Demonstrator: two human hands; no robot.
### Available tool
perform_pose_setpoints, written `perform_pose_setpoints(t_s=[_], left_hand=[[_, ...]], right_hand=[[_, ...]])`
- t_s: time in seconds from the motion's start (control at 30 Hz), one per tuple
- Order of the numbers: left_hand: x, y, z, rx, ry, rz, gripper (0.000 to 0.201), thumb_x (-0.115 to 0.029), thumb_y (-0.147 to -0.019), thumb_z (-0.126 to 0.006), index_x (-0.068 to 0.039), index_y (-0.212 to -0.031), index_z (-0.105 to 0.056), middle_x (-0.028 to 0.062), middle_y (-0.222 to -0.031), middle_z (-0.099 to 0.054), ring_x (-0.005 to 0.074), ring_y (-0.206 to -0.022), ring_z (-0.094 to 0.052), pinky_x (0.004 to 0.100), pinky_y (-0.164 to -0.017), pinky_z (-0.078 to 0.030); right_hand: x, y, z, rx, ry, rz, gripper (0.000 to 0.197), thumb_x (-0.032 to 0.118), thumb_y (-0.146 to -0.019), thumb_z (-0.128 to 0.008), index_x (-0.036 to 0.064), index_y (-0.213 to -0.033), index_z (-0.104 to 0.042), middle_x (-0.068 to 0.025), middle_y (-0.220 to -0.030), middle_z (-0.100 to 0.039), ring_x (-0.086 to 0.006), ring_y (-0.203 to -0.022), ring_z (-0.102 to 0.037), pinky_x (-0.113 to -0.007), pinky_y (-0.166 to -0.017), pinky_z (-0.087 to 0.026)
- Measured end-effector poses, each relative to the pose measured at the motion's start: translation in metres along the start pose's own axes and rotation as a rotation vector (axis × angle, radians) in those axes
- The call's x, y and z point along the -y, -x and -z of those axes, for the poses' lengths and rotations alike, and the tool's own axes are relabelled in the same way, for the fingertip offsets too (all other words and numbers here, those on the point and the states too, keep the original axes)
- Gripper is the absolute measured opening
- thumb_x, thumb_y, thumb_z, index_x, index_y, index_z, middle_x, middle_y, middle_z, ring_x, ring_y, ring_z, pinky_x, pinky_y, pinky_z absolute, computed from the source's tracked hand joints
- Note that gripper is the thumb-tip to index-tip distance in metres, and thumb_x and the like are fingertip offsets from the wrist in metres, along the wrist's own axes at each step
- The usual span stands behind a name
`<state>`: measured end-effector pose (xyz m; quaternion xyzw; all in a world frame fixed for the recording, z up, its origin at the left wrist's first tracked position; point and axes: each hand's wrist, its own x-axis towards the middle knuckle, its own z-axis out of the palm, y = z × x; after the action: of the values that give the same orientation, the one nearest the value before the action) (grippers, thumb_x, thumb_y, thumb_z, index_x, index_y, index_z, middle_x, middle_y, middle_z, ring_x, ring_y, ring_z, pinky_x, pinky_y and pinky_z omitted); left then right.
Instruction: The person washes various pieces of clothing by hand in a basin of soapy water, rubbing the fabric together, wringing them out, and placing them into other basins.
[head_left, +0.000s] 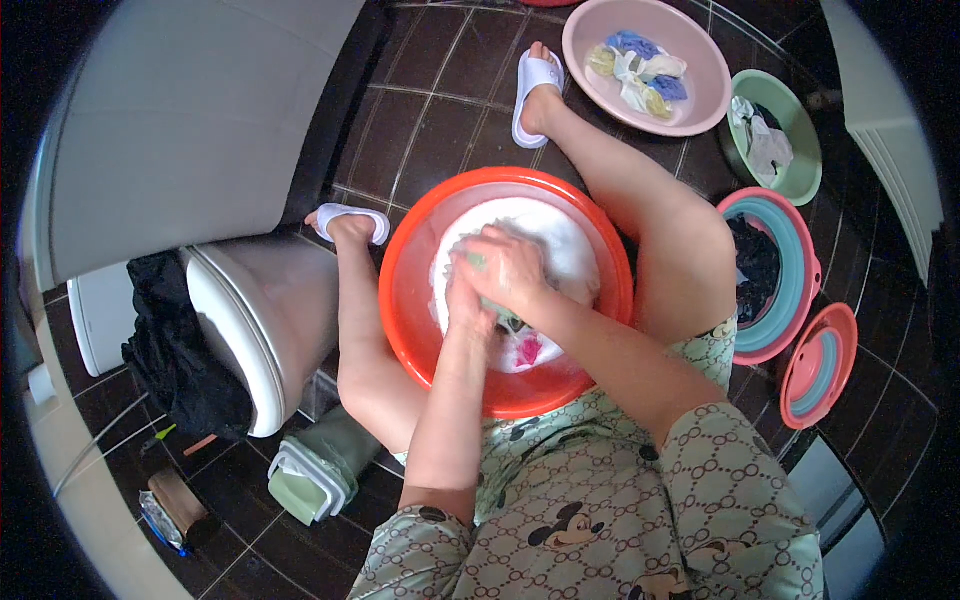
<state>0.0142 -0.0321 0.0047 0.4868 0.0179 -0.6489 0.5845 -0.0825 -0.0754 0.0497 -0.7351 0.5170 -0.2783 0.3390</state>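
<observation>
A red-orange basin [397, 330] full of white suds [560, 240] sits between my legs. Over the foam my two hands are pressed together. My right hand [507, 268] lies across the top, its fingers curled over a wet, pale green cloth [478, 261]. Below it, my left hand [468, 308] closes on the same cloth from the near side; its fingers are largely hidden. A patch of wet fabric with a bright pink mark [527, 349] shows in the foam close to my wrists.
At the far right stand a pink basin [712, 70] and a green basin [801, 135] with clothes. Nearer are a collapsible basin [795, 270] holding dark cloth and a smaller one [822, 385]. On the left are a toilet [270, 300] draped with black clothing [180, 350] and a bin [315, 480].
</observation>
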Motion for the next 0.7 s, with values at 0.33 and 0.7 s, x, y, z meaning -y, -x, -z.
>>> perform_pose_setpoints(t_s=[0.33,0.7], left_hand=[[-0.014,0.024,-0.054,-0.287,0.052,0.014,0.029,-0.027,-0.09,-0.043,-0.004,-0.096,-0.059,0.012,-0.095,-0.063,0.026,-0.088,-0.06,0.0404,-0.081,-0.051],[-0.024,0.022,-0.035,-0.182,0.119,0.133,0.039,-0.036,-0.092,-0.04,-0.004,-0.107,-0.055,0.0107,-0.099,-0.061,0.0266,-0.092,-0.06,0.0419,-0.086,-0.05]], right_hand=[[0.005,-0.001,0.006,-0.089,-0.121,-0.106,0.013,0.024,-0.077,-0.061,0.012,-0.076,-0.066,-0.0122,-0.072,-0.063,-0.0327,-0.065,-0.062,-0.044,-0.06,-0.048],[0.016,0.003,0.008,-0.125,-0.059,-0.082,0.017,0.022,-0.079,-0.061,0.0072,-0.071,-0.063,-0.0156,-0.068,-0.061,-0.0349,-0.065,-0.061,-0.044,-0.059,-0.047]])
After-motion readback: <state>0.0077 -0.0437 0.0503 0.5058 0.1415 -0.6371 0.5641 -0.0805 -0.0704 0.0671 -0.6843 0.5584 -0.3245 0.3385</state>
